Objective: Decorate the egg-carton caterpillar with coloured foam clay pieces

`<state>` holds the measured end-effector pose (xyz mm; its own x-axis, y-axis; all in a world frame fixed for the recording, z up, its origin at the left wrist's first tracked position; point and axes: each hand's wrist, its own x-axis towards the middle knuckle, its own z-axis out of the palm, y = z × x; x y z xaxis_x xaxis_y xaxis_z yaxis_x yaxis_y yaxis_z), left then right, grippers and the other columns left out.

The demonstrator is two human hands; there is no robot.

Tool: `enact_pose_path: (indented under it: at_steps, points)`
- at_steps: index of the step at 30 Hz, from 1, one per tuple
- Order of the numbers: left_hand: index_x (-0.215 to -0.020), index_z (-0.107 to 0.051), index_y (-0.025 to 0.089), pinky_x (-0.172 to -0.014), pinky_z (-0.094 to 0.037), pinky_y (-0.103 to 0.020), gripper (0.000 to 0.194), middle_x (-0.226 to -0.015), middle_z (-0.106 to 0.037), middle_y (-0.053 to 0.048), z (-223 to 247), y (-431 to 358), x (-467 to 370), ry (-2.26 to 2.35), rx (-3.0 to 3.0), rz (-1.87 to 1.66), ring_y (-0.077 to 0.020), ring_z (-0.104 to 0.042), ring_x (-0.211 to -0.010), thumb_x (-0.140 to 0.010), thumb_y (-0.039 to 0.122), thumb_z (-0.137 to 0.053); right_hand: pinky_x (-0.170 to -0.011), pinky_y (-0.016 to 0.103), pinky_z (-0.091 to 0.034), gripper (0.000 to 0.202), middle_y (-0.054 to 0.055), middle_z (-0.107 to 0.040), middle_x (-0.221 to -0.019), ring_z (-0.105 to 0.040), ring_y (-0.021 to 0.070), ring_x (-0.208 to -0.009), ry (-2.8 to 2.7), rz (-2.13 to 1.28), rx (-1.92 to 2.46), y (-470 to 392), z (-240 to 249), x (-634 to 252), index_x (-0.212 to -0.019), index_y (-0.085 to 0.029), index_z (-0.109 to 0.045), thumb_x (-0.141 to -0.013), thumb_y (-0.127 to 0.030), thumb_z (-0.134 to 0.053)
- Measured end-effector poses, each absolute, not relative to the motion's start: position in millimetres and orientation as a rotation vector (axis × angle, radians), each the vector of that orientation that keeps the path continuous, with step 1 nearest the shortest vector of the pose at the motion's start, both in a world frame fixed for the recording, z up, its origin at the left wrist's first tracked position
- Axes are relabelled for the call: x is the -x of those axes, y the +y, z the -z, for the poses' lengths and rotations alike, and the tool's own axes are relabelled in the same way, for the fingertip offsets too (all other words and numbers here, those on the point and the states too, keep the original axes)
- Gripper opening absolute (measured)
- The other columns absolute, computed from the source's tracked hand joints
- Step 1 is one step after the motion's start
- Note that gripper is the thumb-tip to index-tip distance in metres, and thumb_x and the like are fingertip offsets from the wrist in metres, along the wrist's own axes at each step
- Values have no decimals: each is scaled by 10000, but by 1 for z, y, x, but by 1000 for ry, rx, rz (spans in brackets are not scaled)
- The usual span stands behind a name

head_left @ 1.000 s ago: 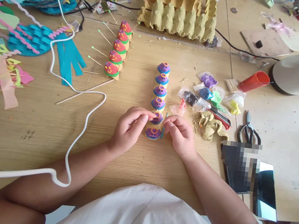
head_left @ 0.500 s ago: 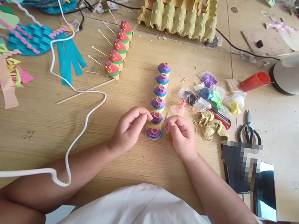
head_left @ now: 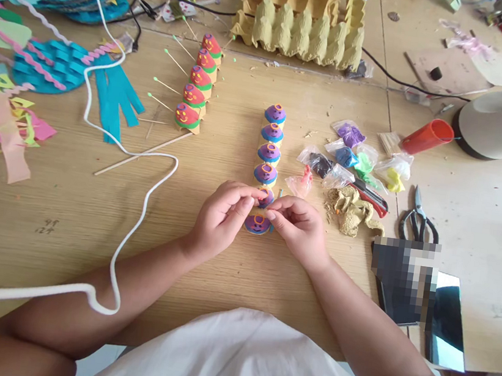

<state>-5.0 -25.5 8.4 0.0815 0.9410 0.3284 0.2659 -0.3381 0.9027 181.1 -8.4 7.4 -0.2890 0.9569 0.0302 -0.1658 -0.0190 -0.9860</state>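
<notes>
A row of egg-carton cups (head_left: pixel 268 152) lies on the table in front of me, each coated in purple and blue clay with a smiling face and an orange ring. My left hand (head_left: pixel 221 221) is over the row's near end from the left, thumb and index finger pinched; a tiny reddish spot shows at the fingertip, too small to name. From the right, my right hand (head_left: pixel 301 230) pinches too, its fingertips meeting near the left ones above the two nearest cups. Whatever the right fingers hold is hidden. Partly under them lies a thin blue stick (head_left: pixel 272 228).
Left stands a red-and-green egg-carton caterpillar (head_left: pixel 193 95) with toothpicks. Right are bagged clays (head_left: pixel 346 156), a utility knife (head_left: pixel 372 199), torn carton (head_left: pixel 350 212), scissors (head_left: pixel 419 219) and a phone (head_left: pixel 450 319). A white cable (head_left: pixel 152 186) crosses the left; egg cartons (head_left: pixel 308 35) sit behind.
Both hands have moved inward over the row's near end. Their fingertips, apart on either side before, now come together above the cups and cover part of them.
</notes>
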Motion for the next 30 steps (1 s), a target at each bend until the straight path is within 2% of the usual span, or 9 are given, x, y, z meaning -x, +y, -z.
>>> enact_pose_path:
  at_steps: [6, 9, 12, 16, 22, 30]
  points:
    - [-1046, -735, 212, -913, -527, -326, 89, -1008, -770, -33, -10, -24, 5, 1192, -1870, -1342, -165, -686, -960, -970, 185, -699, -554, 225, -470, 377, -29, -606, -659, -528, 90, -583, -1339, -1413, 964, -7, -10, -182, -759, -197, -630, -913, -518, -753]
    - [-1024, -744, 213, -881, -528, -325, 86, -966, -767, -26, -11, -23, 6, 1188, -1910, -1353, -158, -679, -920, -964, 166, -704, -593, 245, -503, 389, -5, -656, -692, -569, 107, -619, -1393, -1393, 987, -8, -11, -183, -775, -193, -671, -919, -548, -735]
    - [-1037, -761, 228, -863, -531, -318, 122, -943, -766, -15, -11, -23, 7, 1152, -1979, -1381, -150, -676, -895, -950, 151, -722, -682, 277, -571, 325, 29, -752, -798, -662, 138, -706, -1414, -1404, 972, -8, -11, -184, -860, -201, -761, -887, -524, -781]
    - [-1059, -792, 259, -835, -543, -304, 165, -899, -751, -5, -9, -23, 9, 1146, -2084, -1417, -142, -662, -860, -933, 161, -749, -738, 287, -601, 248, 32, -791, -835, -714, 150, -749, -1405, -1417, 936, -7, -10, -185, -874, -223, -820, -871, -471, -815]
    - [-1107, -793, 299, -806, -542, -295, 217, -879, -754, 11, -9, -22, 10, 1169, -2219, -1410, -132, -653, -827, -935, 173, -753, -675, 283, -611, 261, 30, -783, -781, -699, 141, -680, -1357, -1516, 932, -7, -13, -185, -856, -206, -825, -857, -468, -826]
    - [-1119, -757, 232, -837, -564, -325, 221, -971, -805, -23, -14, -23, 7, 1187, -2199, -1409, -155, -707, -872, -918, 141, -751, -651, 257, -597, 229, 7, -770, -766, -675, 115, -648, -1262, -1566, 932, -7, -13, -183, -882, -205, -802, -857, -431, -830]
